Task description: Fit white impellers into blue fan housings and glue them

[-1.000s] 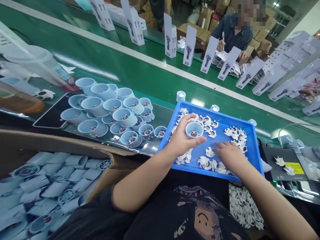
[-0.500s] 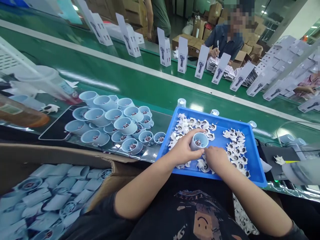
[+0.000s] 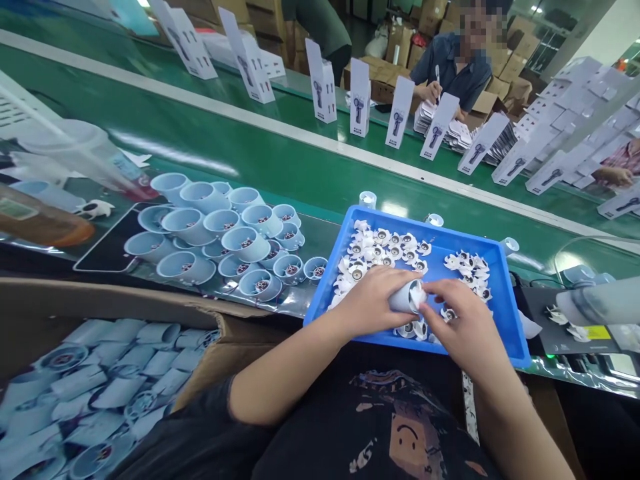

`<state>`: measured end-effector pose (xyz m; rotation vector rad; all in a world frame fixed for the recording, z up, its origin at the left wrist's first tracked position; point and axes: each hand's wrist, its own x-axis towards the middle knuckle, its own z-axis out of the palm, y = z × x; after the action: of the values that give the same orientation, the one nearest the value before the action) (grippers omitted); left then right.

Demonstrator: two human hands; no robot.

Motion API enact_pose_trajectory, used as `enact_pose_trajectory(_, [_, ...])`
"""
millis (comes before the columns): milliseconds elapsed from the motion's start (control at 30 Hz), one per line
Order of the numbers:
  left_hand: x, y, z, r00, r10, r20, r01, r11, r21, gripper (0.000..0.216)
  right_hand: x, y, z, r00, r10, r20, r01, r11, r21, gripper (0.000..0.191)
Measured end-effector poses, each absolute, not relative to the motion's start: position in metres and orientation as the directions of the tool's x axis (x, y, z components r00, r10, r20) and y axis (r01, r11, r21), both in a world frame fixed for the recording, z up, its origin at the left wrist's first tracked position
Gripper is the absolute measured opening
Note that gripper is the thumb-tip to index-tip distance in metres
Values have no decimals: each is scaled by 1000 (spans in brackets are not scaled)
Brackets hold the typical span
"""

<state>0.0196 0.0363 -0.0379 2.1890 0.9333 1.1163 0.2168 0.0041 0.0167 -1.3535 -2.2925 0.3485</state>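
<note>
A green belt (image 3: 260, 143) runs across the room, with white cartons (image 3: 360, 97) standing along its far edge and a co-worker (image 3: 457, 63) writing beyond them. On the near surface (image 3: 320, 233) sits a heap of pale blue tubes (image 3: 220, 233), and below it an open box (image 3: 100, 373) holds many more.

A blue tray (image 3: 500, 293) lies in front of the person, strewn with small white impellers (image 3: 385, 247).

Over the tray's near edge, the left hand (image 3: 367, 303) has its grip wrapped round one tube (image 3: 404, 298). A second ago that tube stood mouth-up above the tray; now it is tipped on its side, mouth to the right, lower and closer to the body. The right hand (image 3: 457, 320), which was flat among the impellers, has come up to the tube's mouth, its fingertips (image 3: 425, 308) pinched together on something white there; it looks like an impeller, though it is mostly hidden. My guess is that a part is being pressed into the tube.
</note>
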Motion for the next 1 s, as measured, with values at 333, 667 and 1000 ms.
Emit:
enact_pose_trajectory(333, [28,16,-40,376,679,631,459,-728,510,34,209,8,-6,-433,800,415,702,588,-401,27])
enact_pose_trajectory(667, [33,35,7,599,649,468,468,-759,453,44,239,-21,10,-459,702,545,684,670,-287,28])
enact_pose_trajectory(1000, [-3,131,57,258,931,258,807,-355,472,56,286,-39,-9,-391,631,670,670,694,-262,15])
